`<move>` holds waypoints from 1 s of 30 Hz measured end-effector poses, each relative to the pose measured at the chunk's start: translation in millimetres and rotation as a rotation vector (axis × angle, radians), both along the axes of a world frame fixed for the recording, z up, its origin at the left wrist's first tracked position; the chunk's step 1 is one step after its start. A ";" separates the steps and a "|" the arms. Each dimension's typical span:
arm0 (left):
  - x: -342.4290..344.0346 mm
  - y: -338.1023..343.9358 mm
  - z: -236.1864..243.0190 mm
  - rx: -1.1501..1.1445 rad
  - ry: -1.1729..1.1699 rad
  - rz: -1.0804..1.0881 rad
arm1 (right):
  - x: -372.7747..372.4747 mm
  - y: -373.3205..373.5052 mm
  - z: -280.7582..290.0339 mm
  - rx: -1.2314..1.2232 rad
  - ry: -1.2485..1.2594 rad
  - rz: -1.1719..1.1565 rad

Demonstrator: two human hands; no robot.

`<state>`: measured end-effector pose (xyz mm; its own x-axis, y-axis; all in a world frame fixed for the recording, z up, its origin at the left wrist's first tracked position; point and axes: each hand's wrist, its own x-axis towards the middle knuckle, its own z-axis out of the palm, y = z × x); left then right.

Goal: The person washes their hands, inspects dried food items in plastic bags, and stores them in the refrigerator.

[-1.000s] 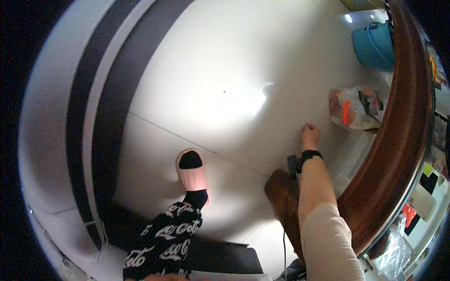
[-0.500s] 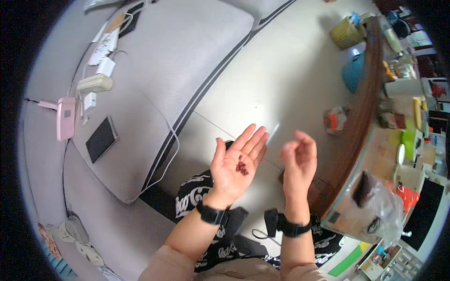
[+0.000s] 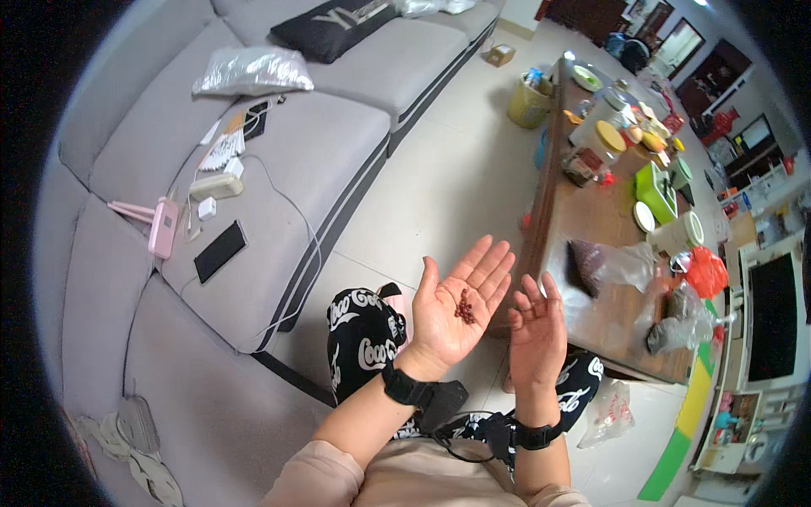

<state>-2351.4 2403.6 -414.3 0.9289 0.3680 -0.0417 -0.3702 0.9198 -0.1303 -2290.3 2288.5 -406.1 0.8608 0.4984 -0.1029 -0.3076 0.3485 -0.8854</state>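
Note:
In the palm of my left hand (image 3: pixel 448 325) lies a small cluster of dark red beans (image 3: pixel 465 308). That hand faces up with its fingers stretched out, bearing the beans without closing round them. Beside it, on the right, my right hand (image 3: pixel 539 338) is open and shows no object in it. Its fingers are apart and slightly bent, and the two hands do not touch. On the table (image 3: pixel 557 338) to the right, a clear plastic bag with dark red contents (image 3: pixel 585 266) lies near the edge closest to my hands. Each wrist wears a black strap with a small black device.
At left, the grey sofa (image 3: pixel 253 329) holds a phone (image 3: pixel 220 251), a white cable and a pink device (image 3: pixel 163 228). The table also carries a yellow-lidded jar (image 3: pixel 596 152), a green container (image 3: pixel 655 191) and a red bag (image 3: pixel 706 273). A yellow bin (image 3: pixel 528 106) stands beyond.
My view has tilted up, showing more of the sofa and table. My right hand has turned, its fingers loosening from a curl. The beans still lie in my left palm.

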 end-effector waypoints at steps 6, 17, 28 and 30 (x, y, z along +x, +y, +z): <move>-7.7 -91.4 71.0 0.462 -0.040 0.100 | -26.0 -44.8 45.5 0.673 0.502 0.103; 10.2 -181.6 99.0 0.939 -0.004 0.131 | -15.5 -120.1 56.1 1.018 0.598 0.169; 31.9 -193.1 103.7 1.150 -0.009 0.179 | 2.6 -133.7 64.6 0.985 0.536 0.204; 32.5 -189.8 106.6 1.140 -0.022 0.164 | 2.5 -133.5 68.5 0.993 0.523 0.226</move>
